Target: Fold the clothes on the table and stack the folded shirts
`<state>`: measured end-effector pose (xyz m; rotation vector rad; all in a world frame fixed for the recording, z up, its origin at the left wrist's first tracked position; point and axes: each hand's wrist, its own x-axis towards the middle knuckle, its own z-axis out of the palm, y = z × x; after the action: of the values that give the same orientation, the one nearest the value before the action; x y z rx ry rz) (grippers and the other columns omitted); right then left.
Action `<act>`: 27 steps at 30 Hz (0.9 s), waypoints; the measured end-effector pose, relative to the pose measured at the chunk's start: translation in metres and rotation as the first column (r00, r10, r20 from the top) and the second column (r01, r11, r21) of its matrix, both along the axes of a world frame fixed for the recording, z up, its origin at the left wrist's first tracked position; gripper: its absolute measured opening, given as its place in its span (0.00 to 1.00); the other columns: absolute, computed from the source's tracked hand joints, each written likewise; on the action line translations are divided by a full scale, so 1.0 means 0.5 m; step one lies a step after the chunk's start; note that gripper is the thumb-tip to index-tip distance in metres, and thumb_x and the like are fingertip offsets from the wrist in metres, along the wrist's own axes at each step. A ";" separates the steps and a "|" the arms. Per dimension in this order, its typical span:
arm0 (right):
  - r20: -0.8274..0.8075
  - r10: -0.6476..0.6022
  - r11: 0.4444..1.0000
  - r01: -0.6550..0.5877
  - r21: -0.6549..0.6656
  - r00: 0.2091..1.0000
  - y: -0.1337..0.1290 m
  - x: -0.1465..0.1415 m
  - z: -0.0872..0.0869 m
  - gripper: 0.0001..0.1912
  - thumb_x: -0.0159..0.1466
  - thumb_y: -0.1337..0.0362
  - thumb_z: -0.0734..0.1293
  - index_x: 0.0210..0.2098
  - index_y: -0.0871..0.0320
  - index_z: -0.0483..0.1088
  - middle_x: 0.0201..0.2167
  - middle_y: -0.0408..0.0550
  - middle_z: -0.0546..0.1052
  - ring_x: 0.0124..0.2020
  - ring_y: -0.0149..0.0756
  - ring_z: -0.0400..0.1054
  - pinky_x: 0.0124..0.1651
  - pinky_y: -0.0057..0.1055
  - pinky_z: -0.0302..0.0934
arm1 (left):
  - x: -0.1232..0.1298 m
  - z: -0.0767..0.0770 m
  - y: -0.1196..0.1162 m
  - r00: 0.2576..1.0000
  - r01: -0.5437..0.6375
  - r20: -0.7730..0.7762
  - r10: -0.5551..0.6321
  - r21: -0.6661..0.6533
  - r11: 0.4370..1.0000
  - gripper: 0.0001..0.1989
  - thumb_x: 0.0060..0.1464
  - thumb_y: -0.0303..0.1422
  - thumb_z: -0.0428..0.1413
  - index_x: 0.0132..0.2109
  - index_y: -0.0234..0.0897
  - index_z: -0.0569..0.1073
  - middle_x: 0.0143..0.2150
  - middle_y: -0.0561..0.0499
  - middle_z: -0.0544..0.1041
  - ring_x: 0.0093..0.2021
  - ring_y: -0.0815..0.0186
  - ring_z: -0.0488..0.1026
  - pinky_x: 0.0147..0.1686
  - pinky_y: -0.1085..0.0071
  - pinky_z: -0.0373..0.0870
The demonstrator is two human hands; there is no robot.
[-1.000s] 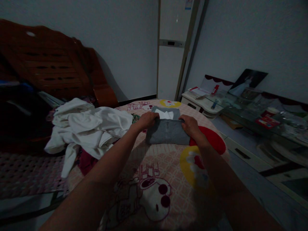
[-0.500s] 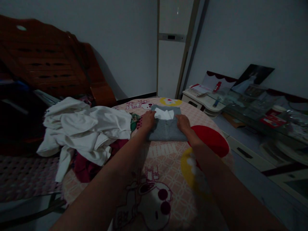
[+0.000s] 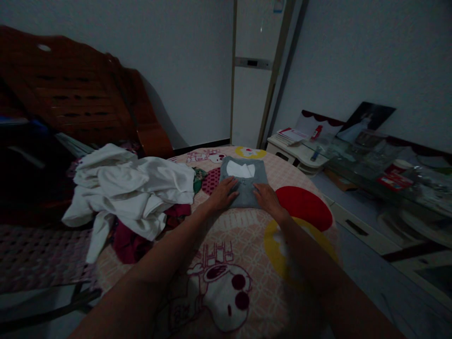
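Observation:
A grey folded garment (image 3: 244, 197) lies flat on the round table, with white cloth (image 3: 240, 169) showing in its neck opening. My left hand (image 3: 224, 193) rests on the garment's left side, its fingers spread and pointing inward. On the right side lies my right hand (image 3: 267, 197), fingers stretched out over the grey fabric. Neither hand grips anything. To the left is a heap of white clothing (image 3: 137, 188), with dark red cloth (image 3: 130, 242) under it and a bit of green patterned cloth (image 3: 199, 178) at its right edge.
A pink patterned tablecloth (image 3: 254, 263) covers the table. At the left stand a wooden chair (image 3: 81, 103) and a woven seat (image 3: 42, 254). A glass-topped cabinet (image 3: 356, 165) with papers, a cup and a photo runs along the right. Behind is a tall white appliance (image 3: 250, 99).
Both hands have let go of the garment's upper edges and come nearer to me, now lying flat on its lower part. The garment's upper part lies smoother, and the view has shifted slightly.

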<state>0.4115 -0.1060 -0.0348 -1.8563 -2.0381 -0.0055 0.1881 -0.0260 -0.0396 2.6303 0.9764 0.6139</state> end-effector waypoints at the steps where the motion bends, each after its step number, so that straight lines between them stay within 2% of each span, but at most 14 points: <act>1: 0.006 0.037 0.999 -0.037 -0.001 0.999 -0.015 -0.002 0.005 0.17 0.72 0.65 0.60 0.56 0.61 0.72 0.55 0.60 0.77 0.57 0.45 0.70 0.62 0.42 0.60 | -0.007 0.007 -0.011 0.999 0.034 -0.011 -0.034 0.004 0.999 0.28 0.64 0.39 0.52 0.67 0.31 0.65 0.70 0.34 0.64 0.70 0.53 0.61 0.68 0.54 0.58; 3: 0.043 0.116 0.993 -0.115 -0.038 0.992 -0.049 -0.010 0.012 0.16 0.71 0.64 0.62 0.54 0.61 0.73 0.53 0.59 0.78 0.55 0.45 0.71 0.60 0.41 0.62 | -0.019 0.013 -0.035 0.990 0.117 -0.081 -0.118 -0.012 0.993 0.29 0.61 0.39 0.55 0.65 0.33 0.66 0.66 0.36 0.69 0.66 0.53 0.66 0.66 0.56 0.62; 5: 0.103 0.159 0.985 -0.150 -0.086 0.982 -0.078 -0.021 0.010 0.17 0.69 0.67 0.63 0.56 0.62 0.72 0.54 0.59 0.77 0.55 0.46 0.70 0.60 0.40 0.62 | -0.029 0.007 -0.055 0.974 0.156 -0.162 -0.157 -0.017 0.988 0.29 0.58 0.34 0.56 0.65 0.34 0.66 0.63 0.37 0.72 0.63 0.54 0.69 0.64 0.57 0.66; 9: 0.212 0.129 0.988 -0.108 -0.110 0.969 -0.096 -0.041 -0.002 0.25 0.67 0.77 0.57 0.61 0.64 0.69 0.56 0.63 0.75 0.55 0.47 0.69 0.59 0.40 0.61 | -0.027 -0.016 -0.067 0.975 0.076 -0.213 -0.063 0.054 0.996 0.29 0.57 0.25 0.53 0.66 0.32 0.65 0.66 0.33 0.69 0.65 0.54 0.69 0.63 0.57 0.67; 12: 0.216 0.092 0.988 -0.063 -0.138 0.972 -0.084 -0.043 0.006 0.24 0.67 0.77 0.55 0.58 0.63 0.72 0.51 0.63 0.78 0.52 0.48 0.71 0.55 0.39 0.63 | -0.022 -0.011 -0.060 0.971 0.058 -0.236 -0.040 0.071 0.996 0.29 0.57 0.22 0.53 0.65 0.33 0.67 0.65 0.34 0.71 0.62 0.54 0.72 0.61 0.57 0.69; 16: 0.073 0.086 0.985 -0.074 -0.156 0.994 -0.082 -0.023 0.041 0.23 0.63 0.75 0.60 0.53 0.58 0.77 0.48 0.56 0.81 0.50 0.44 0.74 0.53 0.35 0.64 | -0.042 0.042 -0.062 0.945 0.106 -0.309 -0.105 -0.012 0.994 0.28 0.54 0.19 0.52 0.61 0.36 0.74 0.57 0.39 0.78 0.54 0.54 0.78 0.54 0.61 0.73; 19: -0.129 0.206 0.952 -0.229 -0.203 0.970 -0.095 -0.007 0.067 0.21 0.57 0.75 0.63 0.44 0.55 0.80 0.42 0.47 0.83 0.43 0.40 0.76 0.48 0.31 0.65 | -0.070 0.096 -0.085 0.912 0.187 -0.346 -0.221 -0.129 0.974 0.27 0.50 0.17 0.52 0.55 0.40 0.79 0.48 0.45 0.83 0.47 0.58 0.81 0.48 0.68 0.73; 21: -0.260 0.281 0.904 -0.346 -0.253 0.924 -0.106 -0.001 0.077 0.18 0.55 0.74 0.63 0.37 0.56 0.81 0.35 0.43 0.83 0.37 0.37 0.76 0.42 0.28 0.64 | -0.083 0.126 -0.106 0.881 0.268 -0.343 -0.326 -0.206 0.941 0.26 0.48 0.17 0.52 0.50 0.41 0.82 0.44 0.49 0.84 0.43 0.61 0.81 0.46 0.71 0.72; 23: -0.357 0.305 0.860 -0.417 -0.296 0.883 -0.115 0.002 0.080 0.16 0.53 0.74 0.62 0.33 0.56 0.81 0.31 0.41 0.82 0.33 0.34 0.74 0.37 0.26 0.63 | -0.091 0.146 -0.126 0.857 0.330 -0.309 -0.412 -0.284 0.900 0.22 0.48 0.18 0.53 0.45 0.42 0.83 0.41 0.52 0.85 0.40 0.64 0.79 0.43 0.73 0.71; 27: -0.473 0.268 0.783 -0.475 -0.400 0.839 -0.129 0.006 0.082 0.15 0.52 0.74 0.64 0.31 0.56 0.81 0.28 0.42 0.82 0.30 0.33 0.74 0.34 0.26 0.64 | -0.098 0.159 -0.142 0.820 0.380 -0.229 -0.525 -0.468 0.798 0.14 0.50 0.23 0.59 0.41 0.44 0.84 0.37 0.56 0.84 0.35 0.66 0.78 0.37 0.75 0.70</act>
<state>0.4146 -0.1704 0.0062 -1.4775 -2.1992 1.0267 0.1391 -0.0968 0.0399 2.4835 0.4256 -0.1714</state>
